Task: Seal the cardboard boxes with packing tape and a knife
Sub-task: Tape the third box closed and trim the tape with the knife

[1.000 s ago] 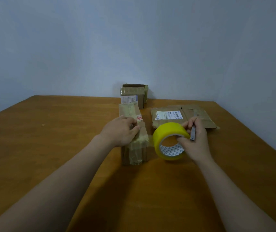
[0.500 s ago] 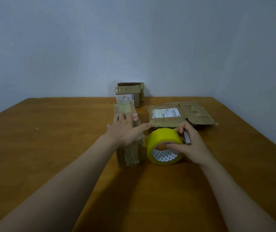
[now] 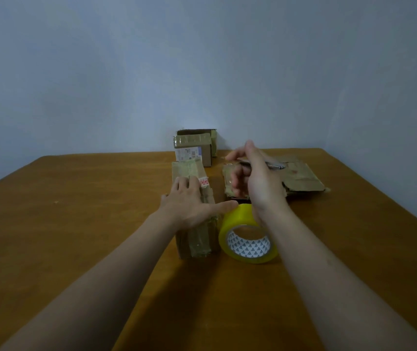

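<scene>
Since half a second ago the right hand point(image 3: 255, 181) has let go of the tape roll point(image 3: 248, 239) and lifted above it, towards the far side of the table point(image 3: 75, 224). The roll of yellow packing tape now stands on its edge on the table with no hand on it. Its open core faces the viewer and it sits just beside the near right side of the long box point(image 3: 197, 239).

The right hand's grip is closed on the knife point(image 3: 275, 166), a slim dark tool held between thumb and curled fingers. The knife lies roughly level and points right, above the flattened cardboard point(image 3: 303, 181). Whether its blade is out cannot be told.

The left hand point(image 3: 192, 206) lies palm down on top of the long box. Its grip is open, with the fingers straight and pointing away from the viewer. The thumb stretches right, and its tip reaches just short of the top of the roll. The long box is narrow and brown, runs away from the viewer, and has shiny tape on its top and near end, with a small red and white label by the fingertips.

Whether a strip of tape joins the roll to the box cannot be told.

A smaller taped box point(image 3: 194, 148) with a white label stands at the far edge of the table, against a pale blue wall point(image 3: 202, 59).
</scene>
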